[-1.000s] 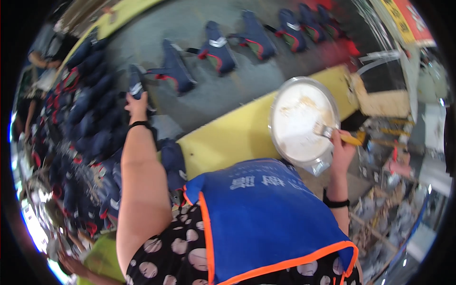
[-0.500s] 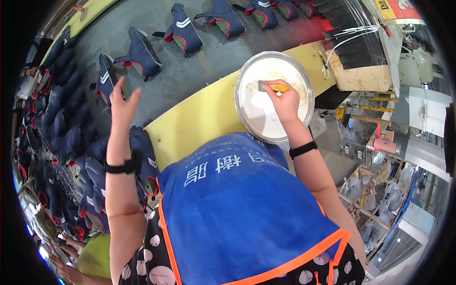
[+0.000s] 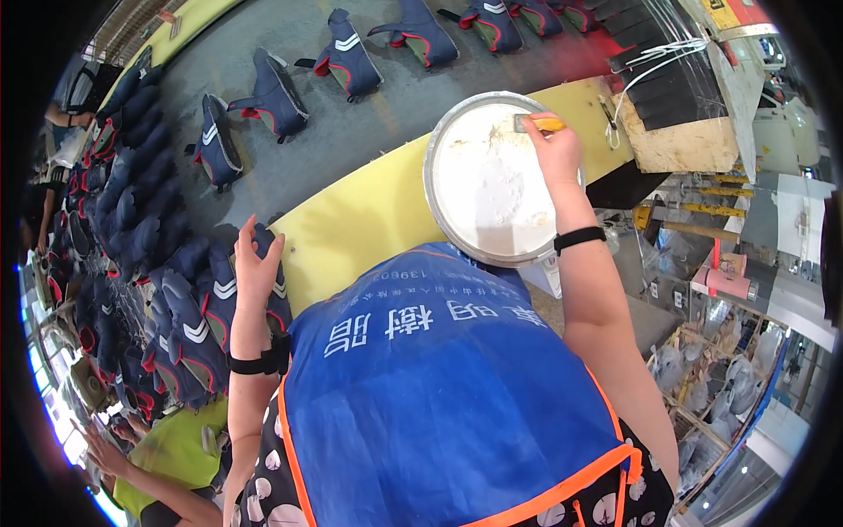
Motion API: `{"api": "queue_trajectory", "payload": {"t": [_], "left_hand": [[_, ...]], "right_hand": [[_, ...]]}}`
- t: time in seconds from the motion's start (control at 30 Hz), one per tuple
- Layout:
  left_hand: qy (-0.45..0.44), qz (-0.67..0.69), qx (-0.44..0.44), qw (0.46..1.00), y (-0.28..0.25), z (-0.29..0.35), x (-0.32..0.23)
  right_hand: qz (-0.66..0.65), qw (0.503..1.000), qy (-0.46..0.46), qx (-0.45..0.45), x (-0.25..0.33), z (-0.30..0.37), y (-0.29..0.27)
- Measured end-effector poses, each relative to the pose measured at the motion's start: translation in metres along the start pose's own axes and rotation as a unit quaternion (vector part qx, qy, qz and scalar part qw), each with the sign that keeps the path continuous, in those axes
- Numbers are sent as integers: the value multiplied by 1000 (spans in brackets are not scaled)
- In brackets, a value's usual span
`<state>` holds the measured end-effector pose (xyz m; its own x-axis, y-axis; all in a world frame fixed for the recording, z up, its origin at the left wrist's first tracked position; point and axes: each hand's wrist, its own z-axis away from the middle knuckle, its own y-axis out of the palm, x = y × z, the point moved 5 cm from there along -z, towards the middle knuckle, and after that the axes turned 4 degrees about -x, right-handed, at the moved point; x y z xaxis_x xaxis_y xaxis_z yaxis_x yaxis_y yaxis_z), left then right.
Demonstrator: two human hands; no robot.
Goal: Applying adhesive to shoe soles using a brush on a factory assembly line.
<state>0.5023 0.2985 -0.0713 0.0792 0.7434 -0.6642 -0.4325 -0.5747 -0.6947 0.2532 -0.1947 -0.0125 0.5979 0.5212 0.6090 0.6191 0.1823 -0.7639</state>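
My right hand (image 3: 559, 160) grips a flat brush by its yellow handle (image 3: 551, 125). The brush's metal band (image 3: 523, 123) is over the far right part of a round bucket (image 3: 430, 189) filled with a thick white substance. Whether the bristles touch it, I cannot tell. My left hand (image 3: 256, 270) has its fingers apart and holds nothing. It hovers beside the yellow table edge, above navy shoe uppers (image 3: 219, 285) with white chevrons and red trim. Beyond it, a single navy upper (image 3: 215, 140) lies on the grey belt.
More uppers (image 3: 351, 61) lie in a row along the belt (image 3: 342, 132). A large heap of them (image 3: 132, 202) fills the left side. The yellow board (image 3: 351, 211) borders the belt. Dark strips (image 3: 654, 79) hang at the right. A person in yellow-green (image 3: 171, 461) is at lower left.
My left hand has drawn back from the upper on the belt toward the heap. My right hand has moved the brush across the bucket to the right and farther away.
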Motion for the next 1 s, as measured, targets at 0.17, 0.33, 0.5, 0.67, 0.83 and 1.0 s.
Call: {"api": "queue_trajectory", "payload": {"t": [0.17,0.33,0.5,0.67,0.83,1.0], "left_hand": [[3,-6,-12,1000,2,10,0],[39,-14,-9,999,6,22,-15],[39,-8,-13,999,7,36,-4],[12,-9,-21,1000,3,50,11],[-22,-4,-27,999,0,60,20],[-30,4,-27,999,3,63,26]], "right_hand": [[-128,989,-68,21,29,18,-2],[-48,971,-148,181,46,19,27],[-16,974,-164,158,40,2,39],[-61,981,-148,108,24,-9,38],[-186,974,-103,75,15,-19,16],[-178,973,-92,111,12,-13,11]]}}
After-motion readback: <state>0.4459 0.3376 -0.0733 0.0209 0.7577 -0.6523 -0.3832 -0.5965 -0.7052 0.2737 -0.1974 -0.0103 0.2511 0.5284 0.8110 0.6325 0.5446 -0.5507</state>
